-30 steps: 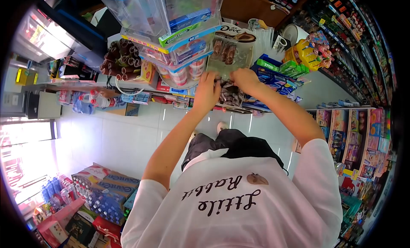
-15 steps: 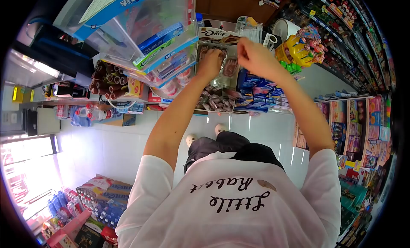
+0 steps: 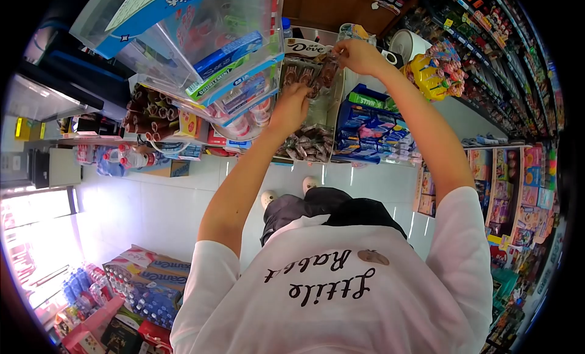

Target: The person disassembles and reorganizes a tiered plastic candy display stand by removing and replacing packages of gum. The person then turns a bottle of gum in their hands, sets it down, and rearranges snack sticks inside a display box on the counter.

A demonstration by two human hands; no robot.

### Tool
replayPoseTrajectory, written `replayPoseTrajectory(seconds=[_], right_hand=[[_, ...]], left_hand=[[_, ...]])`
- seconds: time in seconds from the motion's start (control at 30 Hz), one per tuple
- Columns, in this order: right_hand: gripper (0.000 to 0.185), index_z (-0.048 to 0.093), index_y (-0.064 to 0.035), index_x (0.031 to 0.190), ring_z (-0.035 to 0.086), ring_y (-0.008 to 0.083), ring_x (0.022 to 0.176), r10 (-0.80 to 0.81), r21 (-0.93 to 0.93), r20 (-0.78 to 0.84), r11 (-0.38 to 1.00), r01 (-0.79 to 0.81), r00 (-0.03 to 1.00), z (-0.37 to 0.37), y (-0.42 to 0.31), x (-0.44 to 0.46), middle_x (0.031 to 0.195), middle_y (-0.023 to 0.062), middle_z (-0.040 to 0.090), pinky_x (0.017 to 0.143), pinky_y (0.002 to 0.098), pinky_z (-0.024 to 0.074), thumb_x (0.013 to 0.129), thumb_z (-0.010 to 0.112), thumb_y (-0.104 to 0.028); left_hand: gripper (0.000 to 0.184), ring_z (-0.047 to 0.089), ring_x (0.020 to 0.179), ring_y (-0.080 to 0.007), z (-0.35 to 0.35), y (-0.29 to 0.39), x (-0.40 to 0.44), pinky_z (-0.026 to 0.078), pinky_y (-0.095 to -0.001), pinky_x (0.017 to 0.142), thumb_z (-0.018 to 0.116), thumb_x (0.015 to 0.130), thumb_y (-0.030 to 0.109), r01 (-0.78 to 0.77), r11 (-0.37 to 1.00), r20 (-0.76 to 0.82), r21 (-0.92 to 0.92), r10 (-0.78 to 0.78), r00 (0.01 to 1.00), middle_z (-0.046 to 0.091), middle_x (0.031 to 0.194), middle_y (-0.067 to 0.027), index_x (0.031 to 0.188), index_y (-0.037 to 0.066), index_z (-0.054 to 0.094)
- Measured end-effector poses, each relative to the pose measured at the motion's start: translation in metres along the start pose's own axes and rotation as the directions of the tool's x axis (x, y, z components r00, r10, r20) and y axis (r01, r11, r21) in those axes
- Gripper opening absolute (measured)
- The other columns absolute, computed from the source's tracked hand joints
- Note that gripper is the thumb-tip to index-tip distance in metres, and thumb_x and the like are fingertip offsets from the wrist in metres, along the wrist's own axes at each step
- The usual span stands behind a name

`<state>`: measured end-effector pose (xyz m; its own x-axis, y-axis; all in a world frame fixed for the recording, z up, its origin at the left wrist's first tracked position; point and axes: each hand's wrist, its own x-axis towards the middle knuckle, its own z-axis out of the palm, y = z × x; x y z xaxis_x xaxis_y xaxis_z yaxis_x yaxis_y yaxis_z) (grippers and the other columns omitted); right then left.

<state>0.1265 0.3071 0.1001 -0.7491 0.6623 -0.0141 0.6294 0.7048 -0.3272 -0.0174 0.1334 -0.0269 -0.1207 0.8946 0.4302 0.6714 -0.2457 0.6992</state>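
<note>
A Dove display box (image 3: 304, 47) stands on the counter with brown wrapped chocolates (image 3: 298, 74) lined up in its far part. More small brown packets (image 3: 306, 144) lie loose in its near part. My left hand (image 3: 290, 107) reaches into the box, its fingers closed at a wrapped chocolate (image 3: 314, 89) beside the row. At the box's far right corner, my right hand (image 3: 361, 56) pinches the upper end of another brown chocolate packet (image 3: 329, 72). My fingers partly cover both packets.
Clear plastic gum bins (image 3: 183, 49) rise at the left. Blue packs (image 3: 372, 125) adjoin the box on the right, beside a yellow candy tub (image 3: 426, 74). Behind stands a white canister (image 3: 408, 44). Stocked shelves (image 3: 506, 183) line the right; cartons (image 3: 146, 281) lie on the floor at lower left.
My right hand has moved slightly back to the box's far right corner, onto a packet there. My left hand has drawn slightly toward me. The camera view has shifted a little.
</note>
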Motion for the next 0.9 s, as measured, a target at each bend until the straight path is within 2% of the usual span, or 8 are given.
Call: replayPoseTrajectory(seconds=[0.27,0.37,0.43,0.53,0.57,0.73,0.8,0.9], right_hand=[[0.031,0.07,-0.0132,0.099,0.066,0.0296,0.089,0.074,-0.082,0.201,0.995,-0.059,0.977,0.019,0.024,0.016,0.097,0.0121,0.069,0.078,0.0383,0.0516,0.069,0.066,-0.007],[0.019,0.068,-0.0049,0.095,0.068,0.0218,0.074,0.066,-0.152,0.275,0.988,-0.024,0.959,0.028,0.023,0.017,0.075,0.0093,0.069,0.07,0.0333,0.0515,0.079,0.057,-0.007],[0.019,0.068,-0.0049,0.095,0.068,0.0235,0.076,0.095,-0.163,0.304,0.986,-0.046,0.948,0.034,0.026,0.018,0.079,0.0109,0.07,0.071,0.0346,0.0518,0.08,0.058,-0.01],[0.021,0.068,-0.0052,0.098,0.067,0.0273,0.08,0.149,-0.319,0.255,0.946,-0.062,0.955,0.031,0.012,0.013,0.084,0.0131,0.069,0.072,0.0371,0.0519,0.081,0.061,-0.015],[0.022,0.067,-0.0054,0.099,0.067,0.0287,0.081,0.162,-0.392,0.219,0.918,-0.066,0.962,0.026,0.0,0.01,0.086,0.0137,0.069,0.072,0.0381,0.0519,0.081,0.062,-0.017],[0.025,0.067,-0.0077,0.101,0.064,0.0341,0.086,-0.16,-0.099,-0.127,0.984,0.148,0.979,-0.002,-0.079,-0.059,0.088,0.016,0.066,0.074,0.0431,0.0508,0.081,0.065,-0.024],[0.025,0.063,-0.0044,0.1,0.062,0.0339,0.092,-0.19,0.053,0.2,0.982,0.183,0.961,0.017,-0.092,-0.09,0.092,0.0182,0.064,0.078,0.044,0.0509,0.081,0.064,-0.022],[0.025,0.059,-0.0025,0.102,0.062,0.0339,0.092,-0.21,-0.05,0.189,0.974,0.223,0.959,0.086,-0.083,-0.122,0.094,0.0169,0.064,0.075,0.0442,0.0514,0.082,0.061,-0.017]], left_hand=[[0.028,0.054,0.108,-0.0335,0.002,0.016,-0.003,0.046,-0.0409,0.09,0.056,0.079,0.004,0.063,0.998,0.045,-0.011,-0.063,0.997,0.057,0.112,-0.0139,0.107,0.001,0.061],[0.029,0.053,0.11,-0.0322,0.01,0.012,-0.01,0.046,-0.0412,0.091,0.056,0.079,0.005,0.075,0.996,0.051,0.041,-0.077,0.996,0.056,0.115,-0.0126,0.108,0.002,0.06],[0.03,0.053,0.112,-0.0318,0.011,0.009,-0.015,0.046,-0.0416,0.092,0.056,0.079,0.006,0.094,0.991,0.039,0.09,-0.098,0.994,0.056,0.117,-0.0122,0.109,0.002,0.06],[0.031,0.052,0.113,-0.0317,0.007,0.002,-0.023,0.045,-0.0427,0.093,0.056,0.08,0.007,-0.089,0.935,-0.005,0.344,0.097,0.995,0.056,0.12,-0.0116,0.11,0.003,0.06],[0.032,0.052,0.113,-0.0326,0.004,0.001,-0.026,0.044,-0.0422,0.094,0.056,0.08,0.006,-0.073,0.958,0.0,0.278,0.076,0.997,0.056,0.121,-0.0125,0.111,0.003,0.059],[0.033,0.051,0.116,-0.0312,-0.025,0.009,-0.049,0.042,-0.0421,0.098,0.059,0.081,0.012,0.046,0.998,0.095,0.053,-0.051,0.994,0.055,0.123,-0.0121,0.113,0.004,0.06],[0.035,0.047,0.121,-0.0298,-0.045,0.023,-0.067,0.041,-0.042,0.1,0.062,0.082,0.017,0.091,0.995,0.205,0.047,-0.098,0.974,0.053,0.127,-0.0119,0.115,0.006,0.059],[0.039,0.042,0.126,-0.028,-0.055,0.036,-0.091,0.04,-0.043,0.101,0.065,0.082,0.022,-0.017,0.985,0.239,0.173,-0.025,0.971,0.048,0.134,-0.0104,0.118,0.008,0.058]])
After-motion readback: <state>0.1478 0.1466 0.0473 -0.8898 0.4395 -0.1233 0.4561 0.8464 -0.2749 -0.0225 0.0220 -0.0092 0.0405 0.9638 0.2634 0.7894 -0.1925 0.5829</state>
